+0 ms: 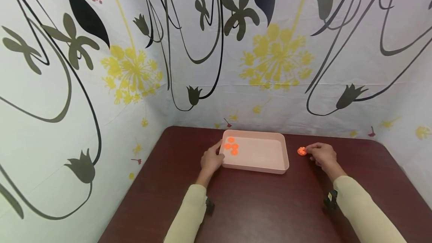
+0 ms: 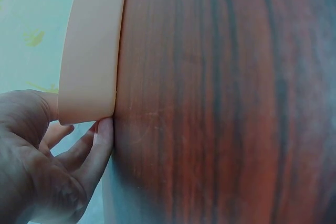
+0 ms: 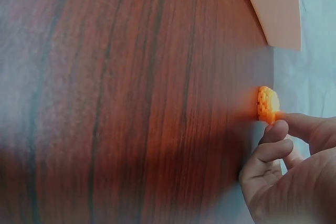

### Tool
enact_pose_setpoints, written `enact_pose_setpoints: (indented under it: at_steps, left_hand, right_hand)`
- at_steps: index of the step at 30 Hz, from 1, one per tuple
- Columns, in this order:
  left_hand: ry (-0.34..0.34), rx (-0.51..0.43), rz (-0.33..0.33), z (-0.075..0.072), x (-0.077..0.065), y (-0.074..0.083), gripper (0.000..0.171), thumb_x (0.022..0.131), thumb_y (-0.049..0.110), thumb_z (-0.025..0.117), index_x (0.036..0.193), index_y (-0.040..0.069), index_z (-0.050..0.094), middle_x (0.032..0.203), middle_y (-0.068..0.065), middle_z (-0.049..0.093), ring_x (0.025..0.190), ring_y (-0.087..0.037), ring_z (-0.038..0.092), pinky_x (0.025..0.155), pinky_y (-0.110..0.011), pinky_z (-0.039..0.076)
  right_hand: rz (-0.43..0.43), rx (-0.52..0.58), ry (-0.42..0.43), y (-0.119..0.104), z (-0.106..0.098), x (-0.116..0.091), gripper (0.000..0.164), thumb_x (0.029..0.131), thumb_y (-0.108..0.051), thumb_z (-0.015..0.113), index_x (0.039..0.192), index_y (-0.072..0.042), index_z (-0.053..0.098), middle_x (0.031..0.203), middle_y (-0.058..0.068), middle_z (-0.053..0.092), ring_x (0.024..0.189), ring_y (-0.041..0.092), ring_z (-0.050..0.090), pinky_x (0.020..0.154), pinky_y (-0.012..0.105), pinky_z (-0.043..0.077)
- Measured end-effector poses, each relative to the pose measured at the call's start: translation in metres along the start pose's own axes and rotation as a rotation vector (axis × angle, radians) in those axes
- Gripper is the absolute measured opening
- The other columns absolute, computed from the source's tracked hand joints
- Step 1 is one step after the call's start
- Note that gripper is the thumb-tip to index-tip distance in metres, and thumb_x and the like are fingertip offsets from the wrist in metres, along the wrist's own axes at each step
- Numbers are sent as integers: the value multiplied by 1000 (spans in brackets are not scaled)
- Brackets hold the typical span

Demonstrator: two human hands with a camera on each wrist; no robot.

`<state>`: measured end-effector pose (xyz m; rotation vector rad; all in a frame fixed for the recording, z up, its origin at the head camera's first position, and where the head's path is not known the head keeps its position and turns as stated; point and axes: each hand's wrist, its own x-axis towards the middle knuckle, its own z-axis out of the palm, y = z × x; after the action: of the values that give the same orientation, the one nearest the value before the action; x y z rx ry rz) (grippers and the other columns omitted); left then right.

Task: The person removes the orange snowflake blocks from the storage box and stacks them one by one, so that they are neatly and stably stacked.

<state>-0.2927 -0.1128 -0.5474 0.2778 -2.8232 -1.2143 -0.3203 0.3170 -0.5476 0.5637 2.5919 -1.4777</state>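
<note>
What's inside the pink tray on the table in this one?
Inside the pink tray, several flat orange pieces lie grouped toward its left end, with tray floor visible to their right. The floor directly beneath those pieces is covered, so it can't be seen.

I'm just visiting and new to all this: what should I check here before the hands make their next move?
1. Tray steadied: ok; the left hand holds its left end.
2. Tray flat on the table: ok; its base sits along the tabletop.
3. Right hand on the orange stack: ok; it pinches the edge nearest it.
4. Number of layers pinched: cannot tell; the fingers hide that part.
5. Room in the tray: ok; the loose orange pieces lie toward its left end, leaving the right part bare.
6. Orange stack inside the tray: not ok; it is outside, to the tray's right.
</note>
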Motion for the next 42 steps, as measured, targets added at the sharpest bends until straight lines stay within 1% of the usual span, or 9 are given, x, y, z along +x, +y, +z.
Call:
enact_pose_setpoints:
  at_steps: [9,14,15,23,26,29,32,34,42]
  left_hand:
    - [1,16,1,-1,-1,2,68,92,16,66,157,32,53,137,-9,72,67,-22,53,72,-36,40]
    - [0,15,3,-1,-1,2,69,91,15,66,157,32,53,109,-11,77,64,-22,49,70,-35,38]
    - [1,16,2,-1,-1,2,69,91,15,66,157,32,53,109,-11,77,64,-22,49,70,-35,38]
    - [-3,27,-1,0,0,3,68,92,16,66,157,33,52,123,-8,76,67,-22,53,72,-35,40]
    - [2,35,-6,0,-1,4,67,93,16,67,157,33,53,133,-6,74,68,-21,54,73,-35,41]
    - [3,42,-7,0,-1,3,68,92,16,67,157,33,53,139,-6,71,70,-21,55,74,-35,41]
    - [3,45,-3,0,-1,2,69,92,16,67,156,34,53,142,-6,70,71,-21,55,74,-35,41]
    - [5,50,-2,0,-1,2,69,92,15,67,156,35,53,142,-6,70,70,-21,55,73,-34,41]
    - [4,35,9,0,-1,1,69,92,15,66,157,34,52,134,-6,74,64,-21,51,69,-33,38]
  right_hand:
    - [9,-6,-10,1,-2,-4,32,98,-29,68,117,-4,73,80,-2,68,71,16,62,58,35,51]
    - [11,-8,-5,2,-2,-3,32,97,-31,70,116,-5,73,76,-3,67,71,17,61,58,35,51]
    - [11,-8,-3,2,-2,-3,32,97,-31,70,116,-5,73,75,-3,67,70,17,61,58,36,51]
    - [-8,-49,34,-4,-4,-10,46,99,-44,66,124,-5,67,73,-2,65,67,18,60,56,37,50]
    - [-48,-88,108,-12,0,-15,51,100,-49,63,125,-6,66,75,1,68,67,19,64,57,37,49]
    - [-119,-102,209,-21,6,-20,54,100,-51,62,128,-5,67,89,10,75,71,15,63,62,34,47]
    - [-193,-67,269,-33,16,-26,53,100,-52,63,131,-9,68,109,13,76,72,9,63,65,31,48]
    - [-237,-5,270,-41,24,-30,53,100,-52,64,133,-12,68,113,11,75,72,7,66,65,29,53]
    - [-354,212,123,-73,56,-45,52,100,-49,66,136,-11,65,100,-6,73,69,13,74,60,31,61]
